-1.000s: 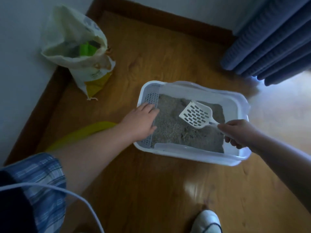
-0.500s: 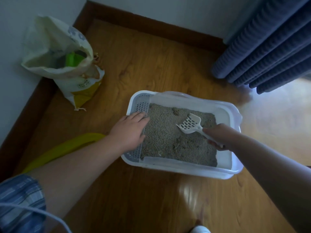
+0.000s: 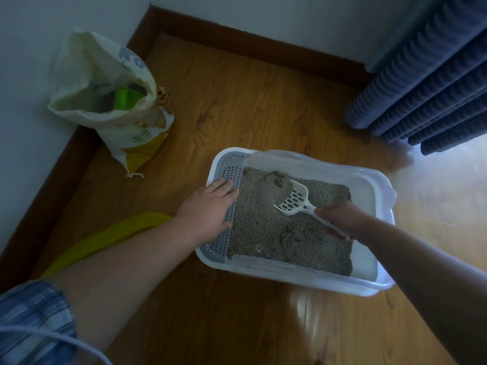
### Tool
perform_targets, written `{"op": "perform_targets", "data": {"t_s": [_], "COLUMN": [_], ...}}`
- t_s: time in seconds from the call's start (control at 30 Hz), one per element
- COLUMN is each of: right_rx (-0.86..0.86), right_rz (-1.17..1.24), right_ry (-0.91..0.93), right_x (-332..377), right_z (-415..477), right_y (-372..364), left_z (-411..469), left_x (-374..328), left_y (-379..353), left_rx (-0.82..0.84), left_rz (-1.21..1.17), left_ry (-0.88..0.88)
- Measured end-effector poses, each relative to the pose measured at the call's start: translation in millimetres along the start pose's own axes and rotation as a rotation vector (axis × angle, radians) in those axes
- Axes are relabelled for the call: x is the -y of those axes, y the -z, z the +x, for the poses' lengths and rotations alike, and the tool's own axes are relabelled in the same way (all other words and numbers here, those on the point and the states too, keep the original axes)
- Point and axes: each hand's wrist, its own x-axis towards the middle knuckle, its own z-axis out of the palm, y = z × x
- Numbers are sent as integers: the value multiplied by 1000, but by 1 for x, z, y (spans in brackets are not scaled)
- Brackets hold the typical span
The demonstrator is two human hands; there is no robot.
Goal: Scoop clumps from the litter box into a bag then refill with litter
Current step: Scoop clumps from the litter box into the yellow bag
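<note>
A white litter box (image 3: 295, 273) sits on the wooden floor, filled with grey litter (image 3: 263, 227). A clump (image 3: 279, 179) lies in the litter near the far wall. My right hand (image 3: 340, 217) grips the handle of a white slotted scoop (image 3: 293, 200), whose head is dug into the litter just right of the clump. My left hand (image 3: 208, 209) rests flat on the grey perforated grate (image 3: 229, 169) along the box's left side.
An open white and yellow litter sack (image 3: 110, 106) with something green inside stands in the corner at the left. A yellow bag (image 3: 105, 238) lies on the floor under my left forearm. Blue curtains (image 3: 432, 83) hang at the right. Dark skirting lines the walls.
The scoop has come down from above the litter and pushed into it toward the far clump. My left hand has stayed on the grate.
</note>
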Motion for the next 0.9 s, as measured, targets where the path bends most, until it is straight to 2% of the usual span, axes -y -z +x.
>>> {"op": "perform_targets", "data": {"t_s": [0.13, 0.27, 0.53, 0.7, 0.9], "right_rx": [34, 112, 138, 156, 167], "right_rz": [22, 64, 168, -20, -148], "right_ry": [98, 111, 101, 102, -91], "right_x": [0, -2, -12, -2, 16], "right_z": [10, 12, 17, 19, 28], "right_y": [-5, -19, -32, -3, 52], "left_z": [-1, -1, 0, 0, 1], "left_x": [1, 1, 2, 2, 2], "left_y": [0, -2, -4, -4, -4], "left_rx": [-9, -18, -30, -23, -29], "left_rz": [-6, -13, -21, -27, -25], "left_ry": [-3, -1, -5, 0, 1]}}
